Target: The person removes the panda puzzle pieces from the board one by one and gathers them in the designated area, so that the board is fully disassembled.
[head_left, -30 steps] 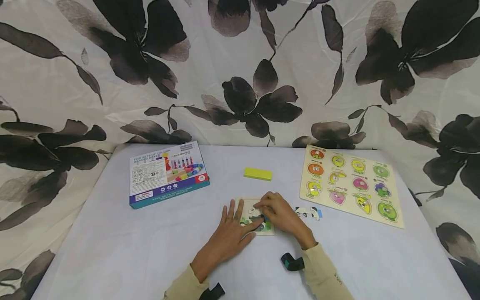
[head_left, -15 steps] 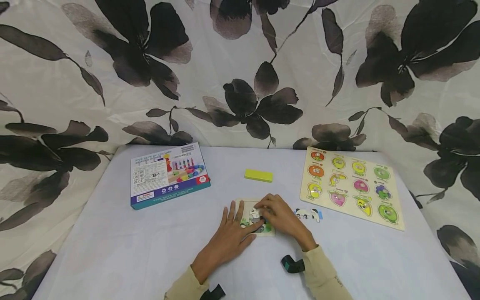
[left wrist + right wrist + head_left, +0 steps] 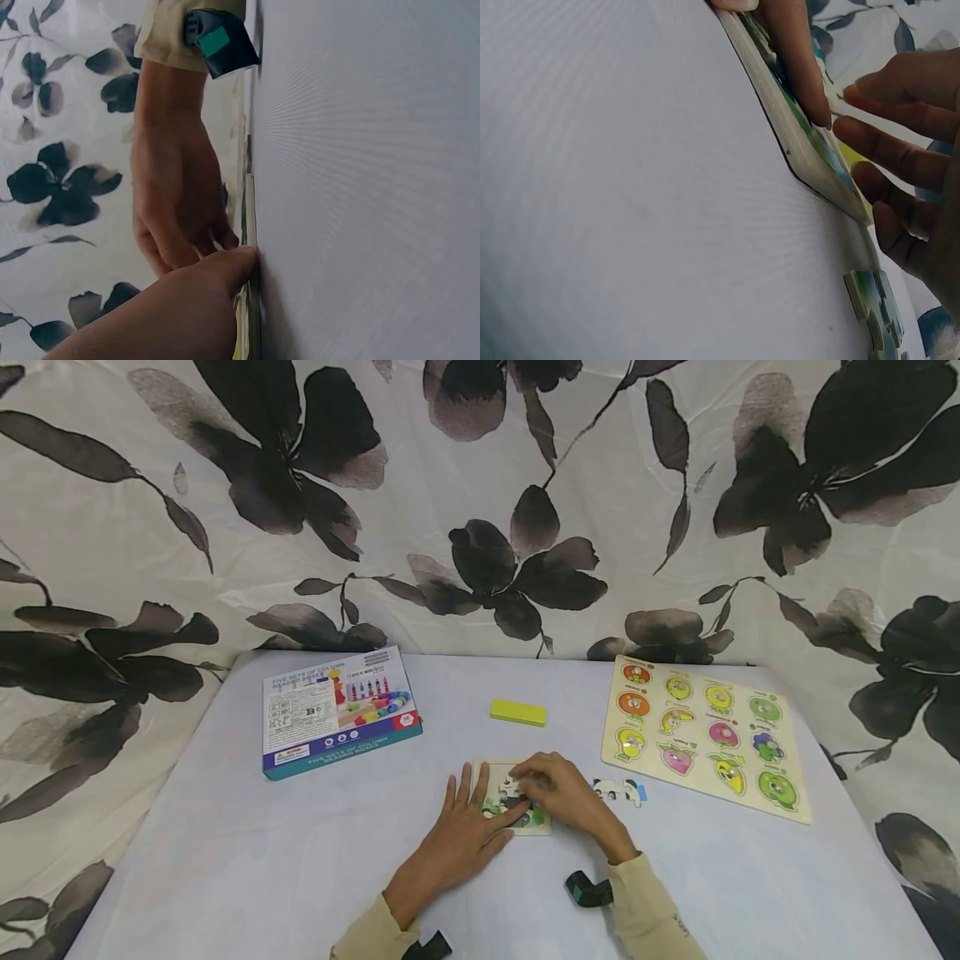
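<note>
The white table [image 3: 225, 860] bears the small puzzle board [image 3: 491, 793] near its front centre. The left hand [image 3: 465, 827] is laid flat on the board, fingers straight. A puzzle piece [image 3: 512, 792] is pinched over the board by the curled right hand [image 3: 558, 789].

table [image 3: 225, 860]: pale lilac-white, plain
backdrop [image 3: 450, 460]: cream, black and grey flower print
box [image 3: 339, 710]: white top, teal and purple sides, coloured beads pictured
block [image 3: 517, 712]: yellow
board [image 3: 705, 735]: cream, with orange, yellow, pink, green fruit
puzzle [image 3: 501, 793]: cream frame, green and grey picture
sleeves [image 3: 652, 910]: beige
</note>
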`<state>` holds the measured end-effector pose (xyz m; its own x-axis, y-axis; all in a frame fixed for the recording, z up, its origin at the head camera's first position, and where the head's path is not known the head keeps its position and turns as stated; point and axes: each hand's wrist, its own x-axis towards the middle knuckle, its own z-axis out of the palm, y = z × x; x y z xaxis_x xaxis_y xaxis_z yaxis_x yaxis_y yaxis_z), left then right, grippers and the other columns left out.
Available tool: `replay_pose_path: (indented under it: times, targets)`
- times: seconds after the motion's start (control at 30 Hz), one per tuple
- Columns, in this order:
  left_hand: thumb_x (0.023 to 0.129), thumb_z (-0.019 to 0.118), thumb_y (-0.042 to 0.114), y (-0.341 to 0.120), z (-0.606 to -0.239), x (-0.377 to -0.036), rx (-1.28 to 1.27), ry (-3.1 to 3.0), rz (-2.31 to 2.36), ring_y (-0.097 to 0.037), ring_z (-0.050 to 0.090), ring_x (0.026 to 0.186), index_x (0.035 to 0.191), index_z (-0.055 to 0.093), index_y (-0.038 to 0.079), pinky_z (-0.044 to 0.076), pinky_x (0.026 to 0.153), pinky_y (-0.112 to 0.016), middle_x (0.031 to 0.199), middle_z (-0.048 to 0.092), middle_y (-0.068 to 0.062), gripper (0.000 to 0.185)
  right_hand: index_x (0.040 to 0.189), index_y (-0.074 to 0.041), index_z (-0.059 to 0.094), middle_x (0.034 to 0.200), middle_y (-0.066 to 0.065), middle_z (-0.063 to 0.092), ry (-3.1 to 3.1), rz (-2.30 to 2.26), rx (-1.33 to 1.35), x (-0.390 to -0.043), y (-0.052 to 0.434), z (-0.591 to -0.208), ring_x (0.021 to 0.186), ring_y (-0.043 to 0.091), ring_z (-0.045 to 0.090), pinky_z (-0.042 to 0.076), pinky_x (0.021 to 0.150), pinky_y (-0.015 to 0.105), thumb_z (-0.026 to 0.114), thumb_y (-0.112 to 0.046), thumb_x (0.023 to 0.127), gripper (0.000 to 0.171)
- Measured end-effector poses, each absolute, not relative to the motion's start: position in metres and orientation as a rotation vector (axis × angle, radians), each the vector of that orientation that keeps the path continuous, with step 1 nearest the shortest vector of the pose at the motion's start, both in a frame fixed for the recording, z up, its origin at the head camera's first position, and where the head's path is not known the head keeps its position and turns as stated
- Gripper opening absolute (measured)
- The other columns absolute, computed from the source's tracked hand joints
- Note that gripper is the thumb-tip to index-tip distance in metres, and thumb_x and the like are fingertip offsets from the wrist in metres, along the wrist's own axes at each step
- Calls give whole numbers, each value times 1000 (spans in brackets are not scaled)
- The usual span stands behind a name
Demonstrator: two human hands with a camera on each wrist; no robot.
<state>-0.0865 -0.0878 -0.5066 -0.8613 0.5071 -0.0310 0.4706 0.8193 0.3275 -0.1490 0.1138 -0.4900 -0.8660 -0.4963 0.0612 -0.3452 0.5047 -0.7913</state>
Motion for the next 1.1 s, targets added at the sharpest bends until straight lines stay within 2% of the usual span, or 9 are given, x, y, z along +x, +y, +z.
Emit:
replay_pose_path:
  times: [0.13,0.4,0.73,1.0,1.1]
  targets:
    - [101,40,42,-88,-507,-86,792,2893,459,-53,-1,140,144,40,41,9,110,-67,155,7,-31,42,110,-13,70,102,-5,69,2543,-1286,-708,-149,114,-490,95,13,57,45,83,36,65,-10,89,21]
    - [101,40,44,-87,-507,-86,772,2888,477,-52,-1,141,142,44,40,8,110,-66,156,7,-29,41,113,-14,69,89,-5,66,2494,-1283,-703,-148,113,-489,83,14,54,44,73,29,68,-7,86,28]
    - [101,39,43,-88,-508,-86,769,2886,474,-51,-2,142,142,45,39,7,110,-66,156,6,-28,41,113,-14,70,84,-10,65,2578,-1250,-712,-148,109,-495,82,11,55,46,78,30,70,-6,84,29]
    - [102,39,43,-88,-508,-86,783,2886,460,-51,-2,142,144,41,40,8,110,-66,156,5,-28,42,109,-13,72,87,0,69,2581,-1309,-666,-148,109,-495,82,9,57,47,76,29,70,-12,87,23]
    - [102,38,42,-88,-507,-86,779,2883,454,-51,-3,142,144,40,40,7,110,-66,157,5,-27,42,107,-11,73,86,-1,70,2580,-1334,-654,-148,109,-495,82,9,58,48,77,28,69,-11,87,20]
